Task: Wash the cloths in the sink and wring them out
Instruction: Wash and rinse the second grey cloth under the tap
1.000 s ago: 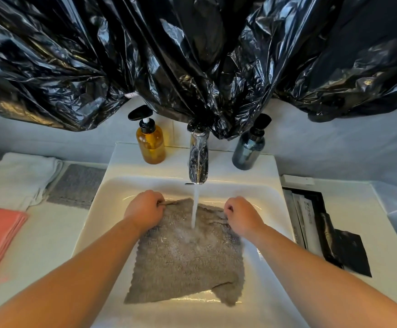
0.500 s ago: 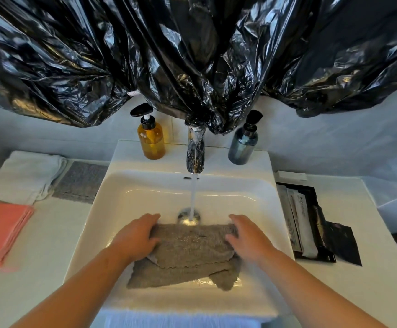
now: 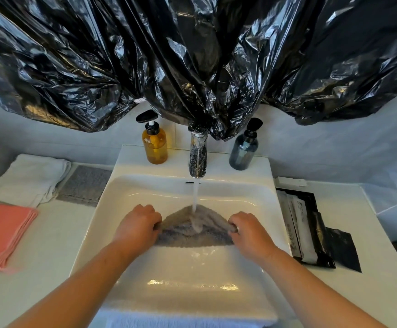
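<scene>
Rinse step underway: left hand [image 3: 138, 227] and right hand [image 3: 249, 232] each grip one end of the folded grey cloth [image 3: 194, 233], held in the sink [image 3: 267, 197] under the tap [image 3: 198, 157] stream. Next, probably: bunch it, twist to wring. Pink cloths [image 3: 2, 235] and white cloths [image 3: 30, 178] wait on the counter.
</scene>
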`<state>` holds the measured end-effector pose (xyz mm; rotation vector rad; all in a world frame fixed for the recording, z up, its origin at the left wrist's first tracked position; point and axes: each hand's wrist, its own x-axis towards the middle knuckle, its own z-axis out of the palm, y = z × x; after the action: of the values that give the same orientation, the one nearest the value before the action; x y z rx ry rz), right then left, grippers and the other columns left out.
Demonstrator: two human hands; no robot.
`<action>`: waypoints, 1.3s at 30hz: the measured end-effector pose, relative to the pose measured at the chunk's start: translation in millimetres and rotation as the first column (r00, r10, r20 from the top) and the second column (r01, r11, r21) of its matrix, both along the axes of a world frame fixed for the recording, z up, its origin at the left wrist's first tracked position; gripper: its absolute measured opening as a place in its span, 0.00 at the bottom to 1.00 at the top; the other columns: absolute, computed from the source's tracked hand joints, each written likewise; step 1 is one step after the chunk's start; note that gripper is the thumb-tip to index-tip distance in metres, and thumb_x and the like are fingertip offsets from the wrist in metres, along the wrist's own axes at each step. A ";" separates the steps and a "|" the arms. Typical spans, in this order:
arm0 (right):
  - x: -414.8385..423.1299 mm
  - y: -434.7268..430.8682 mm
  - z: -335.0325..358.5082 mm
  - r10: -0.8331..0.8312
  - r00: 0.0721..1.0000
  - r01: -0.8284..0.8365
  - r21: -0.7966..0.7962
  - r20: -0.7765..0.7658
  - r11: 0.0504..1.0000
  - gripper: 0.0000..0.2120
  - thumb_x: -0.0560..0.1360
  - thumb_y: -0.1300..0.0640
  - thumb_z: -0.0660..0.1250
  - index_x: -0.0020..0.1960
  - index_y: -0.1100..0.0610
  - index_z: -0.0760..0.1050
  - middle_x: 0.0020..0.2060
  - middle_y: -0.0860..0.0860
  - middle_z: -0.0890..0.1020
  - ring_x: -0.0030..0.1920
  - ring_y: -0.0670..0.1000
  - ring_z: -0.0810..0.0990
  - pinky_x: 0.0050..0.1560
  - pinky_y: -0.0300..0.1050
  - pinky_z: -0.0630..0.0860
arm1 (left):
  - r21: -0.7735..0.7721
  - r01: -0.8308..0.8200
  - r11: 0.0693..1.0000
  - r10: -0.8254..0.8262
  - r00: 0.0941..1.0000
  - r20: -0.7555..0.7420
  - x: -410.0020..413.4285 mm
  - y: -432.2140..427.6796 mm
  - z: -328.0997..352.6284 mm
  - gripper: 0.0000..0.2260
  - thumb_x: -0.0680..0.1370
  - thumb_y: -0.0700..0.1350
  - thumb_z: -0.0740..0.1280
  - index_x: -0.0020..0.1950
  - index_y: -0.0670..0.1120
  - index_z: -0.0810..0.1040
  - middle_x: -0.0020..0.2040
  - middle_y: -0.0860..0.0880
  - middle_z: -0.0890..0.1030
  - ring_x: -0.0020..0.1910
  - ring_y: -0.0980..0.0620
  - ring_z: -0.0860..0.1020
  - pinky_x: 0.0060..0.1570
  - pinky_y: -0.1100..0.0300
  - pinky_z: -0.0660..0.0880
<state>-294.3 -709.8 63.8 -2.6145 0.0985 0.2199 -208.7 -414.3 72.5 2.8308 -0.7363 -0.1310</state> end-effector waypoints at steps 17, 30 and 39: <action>18.8 40.7 -20.1 -0.279 0.927 0.362 0.401 -0.251 0.841 0.09 0.75 0.64 0.64 0.48 0.53 0.79 0.40 0.50 0.79 0.42 0.50 0.75 0.39 0.42 0.72 | -0.454 -0.602 0.657 0.318 0.767 -0.557 -7.6 -37.9 -42.2 0.05 0.76 0.40 0.67 0.41 0.43 0.78 0.34 0.49 0.75 0.33 0.49 0.72 0.32 0.59 0.68; 35.6 70.0 29.0 -0.540 0.793 0.526 0.766 -0.283 0.370 0.09 0.75 0.67 0.63 0.45 0.56 0.78 0.42 0.53 0.81 0.43 0.52 0.79 0.38 0.44 0.77 | -0.118 -0.974 -0.194 -0.329 0.177 -0.927 6.6 -121.6 20.9 0.18 0.84 0.56 0.59 0.52 0.43 0.80 0.42 0.41 0.86 0.42 0.41 0.84 0.46 0.50 0.78; 74.2 109.2 40.4 -0.495 0.843 0.467 0.745 -0.211 0.476 0.06 0.78 0.60 0.68 0.47 0.50 0.80 0.44 0.50 0.84 0.47 0.48 0.82 0.44 0.40 0.80 | -0.072 -0.915 -0.398 -0.345 0.222 -0.912 7.5 -90.0 25.2 0.22 0.85 0.51 0.52 0.60 0.36 0.79 0.46 0.37 0.86 0.52 0.38 0.82 0.46 0.47 0.76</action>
<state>-220.1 -600.6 104.2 -1.6072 0.5936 -0.0055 -201.1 -504.2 97.8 0.6871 0.7523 -0.4536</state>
